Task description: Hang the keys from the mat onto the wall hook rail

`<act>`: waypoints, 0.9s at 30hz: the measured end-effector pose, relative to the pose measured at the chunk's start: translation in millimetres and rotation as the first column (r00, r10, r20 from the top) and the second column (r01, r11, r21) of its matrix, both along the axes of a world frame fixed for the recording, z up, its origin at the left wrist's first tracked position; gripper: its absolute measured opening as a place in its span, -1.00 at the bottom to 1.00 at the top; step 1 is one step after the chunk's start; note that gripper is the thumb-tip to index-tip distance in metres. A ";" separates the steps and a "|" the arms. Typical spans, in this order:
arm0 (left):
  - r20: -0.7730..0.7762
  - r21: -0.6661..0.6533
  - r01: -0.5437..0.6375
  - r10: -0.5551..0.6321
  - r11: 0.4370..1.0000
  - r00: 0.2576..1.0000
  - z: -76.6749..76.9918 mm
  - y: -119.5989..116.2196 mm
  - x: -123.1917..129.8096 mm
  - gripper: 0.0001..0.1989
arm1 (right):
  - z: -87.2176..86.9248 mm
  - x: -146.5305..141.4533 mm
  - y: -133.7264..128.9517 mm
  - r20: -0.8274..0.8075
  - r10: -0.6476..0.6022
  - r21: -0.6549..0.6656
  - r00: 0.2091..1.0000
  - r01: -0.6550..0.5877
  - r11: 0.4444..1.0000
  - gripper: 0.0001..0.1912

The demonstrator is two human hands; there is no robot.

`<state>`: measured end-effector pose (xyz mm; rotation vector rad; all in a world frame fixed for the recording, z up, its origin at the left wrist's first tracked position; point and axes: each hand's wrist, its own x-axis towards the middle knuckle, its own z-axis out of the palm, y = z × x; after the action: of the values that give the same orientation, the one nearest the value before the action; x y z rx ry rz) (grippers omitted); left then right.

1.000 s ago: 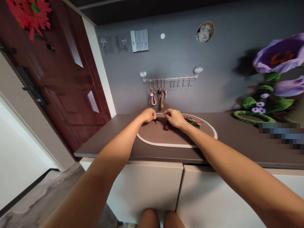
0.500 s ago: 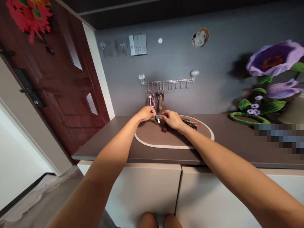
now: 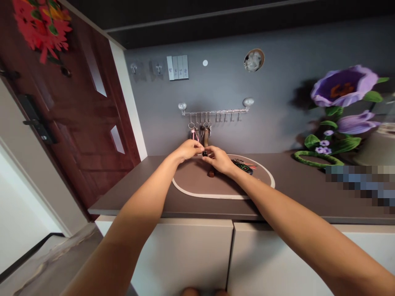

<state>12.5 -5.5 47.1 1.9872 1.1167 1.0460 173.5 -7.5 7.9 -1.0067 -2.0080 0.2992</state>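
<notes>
My left hand (image 3: 189, 150) and my right hand (image 3: 218, 158) meet above the brown oval mat (image 3: 222, 195), fingers pinched. A key (image 3: 204, 153) with a black head sits between their fingertips, and its blade is hidden. The left fingertips pinch at its ring, which is mostly covered. Thumb and fingers of my right hand close around the black head. On the mat, a small brown block-like piece (image 3: 211, 174) lies below my right hand. A black item with green outlines (image 3: 243, 166) and some reddish strips lies beyond the right wrist, partly covered.
Behind the hands, a clear hook rail (image 3: 216, 112) on the grey wall carries several key rings, one with a pink strap (image 3: 193, 134) and one with a brown strap (image 3: 206, 137). Purple artificial flowers (image 3: 342, 90) stand right. A dark red door (image 3: 77, 123) is at left.
My hands have come closer together, and my right fingers now cover more of the key. Its silver blade showed before and is now hidden. The whole view has shifted slightly.
</notes>
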 end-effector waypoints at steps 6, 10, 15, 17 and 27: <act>0.304 -0.181 0.088 -0.029 0.979 0.952 -1.1 3.5 3.4 -0.90 | 1.4 0.0 0.3 -0.220 0.083 -0.033 0.972 -0.092 0.995 -0.59; 0.390 -0.269 0.068 0.043 0.961 0.920 -2.0 2.4 8.5 -0.94 | 4.2 -0.8 -0.4 -0.352 0.119 -0.058 0.928 -0.149 0.987 -0.64; 0.472 -0.314 0.068 0.094 0.947 0.876 -2.3 -0.5 14.6 -0.97 | 7.0 1.4 3.0 -0.394 0.088 -0.058 0.915 -0.120 0.991 -0.69; 0.493 -0.327 0.078 0.100 0.942 0.864 -3.0 -1.1 16.2 -0.97 | 6.6 2.3 4.9 -0.398 0.088 -0.047 0.913 -0.116 0.992 -0.70; 0.473 -0.300 0.066 0.088 0.952 0.876 -5.4 -2.5 20.8 -0.94 | 5.9 5.8 5.7 -0.391 0.045 -0.008 0.919 -0.052 0.999 -0.71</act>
<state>33.3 -8.0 41.7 1.3693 0.9430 1.2047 179.3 -1.8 13.8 -0.8318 -1.6684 0.5056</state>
